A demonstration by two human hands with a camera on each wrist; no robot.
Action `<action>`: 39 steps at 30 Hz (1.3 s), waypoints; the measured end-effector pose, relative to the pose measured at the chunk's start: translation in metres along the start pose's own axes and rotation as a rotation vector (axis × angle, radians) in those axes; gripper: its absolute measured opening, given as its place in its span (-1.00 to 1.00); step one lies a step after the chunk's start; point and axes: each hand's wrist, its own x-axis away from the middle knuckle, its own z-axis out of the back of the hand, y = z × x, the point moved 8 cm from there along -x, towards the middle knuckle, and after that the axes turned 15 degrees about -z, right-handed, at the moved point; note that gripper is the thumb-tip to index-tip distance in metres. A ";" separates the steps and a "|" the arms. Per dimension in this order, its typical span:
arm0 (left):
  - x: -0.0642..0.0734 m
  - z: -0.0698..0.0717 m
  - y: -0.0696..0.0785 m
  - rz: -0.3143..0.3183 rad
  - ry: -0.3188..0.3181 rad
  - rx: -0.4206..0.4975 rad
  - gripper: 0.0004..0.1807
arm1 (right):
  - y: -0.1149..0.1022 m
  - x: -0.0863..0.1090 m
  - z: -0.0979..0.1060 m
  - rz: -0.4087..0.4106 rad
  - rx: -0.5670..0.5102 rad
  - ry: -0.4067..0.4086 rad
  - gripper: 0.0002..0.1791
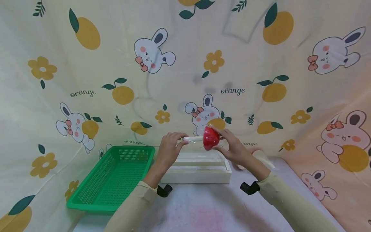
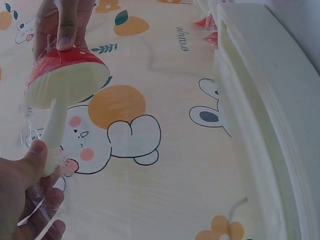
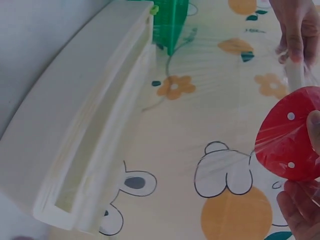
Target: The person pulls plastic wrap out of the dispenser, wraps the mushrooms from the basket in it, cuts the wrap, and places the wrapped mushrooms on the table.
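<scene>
A toy mushroom (image 1: 211,138) with a red, white-dotted cap and a white stem is held on its side above the table. Clear cling film (image 2: 30,117) wraps loosely around it and shows creases. My left hand (image 1: 169,146) pinches the end of the stem between thumb and fingers. My right hand (image 1: 236,148) grips the cap from the other side, thumb and fingers on its edge and top. Below and behind both hands sits a long white cling film dispenser (image 1: 197,178), with a slot along its length and clear film over it.
A green plastic basket (image 1: 108,208) stands left of the dispenser. Behind my right forearm lies a pale, partly hidden object (image 1: 263,158). Red film-wrapped pieces (image 2: 211,37) show beside the dispenser's end. A printed cloth (image 1: 185,80) hangs behind the table.
</scene>
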 end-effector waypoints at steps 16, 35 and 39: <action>0.017 -0.006 -0.001 0.097 -0.050 0.111 -0.72 | 0.014 0.014 -0.012 -0.216 -0.020 -0.115 0.01; 0.064 -0.060 -0.024 0.267 -0.206 0.305 -0.65 | 0.065 0.051 -0.067 -0.446 -0.062 -0.395 -0.26; 0.072 -0.071 -0.026 0.304 -0.245 0.340 -0.61 | 0.071 0.056 -0.076 -0.473 -0.033 -0.442 -0.29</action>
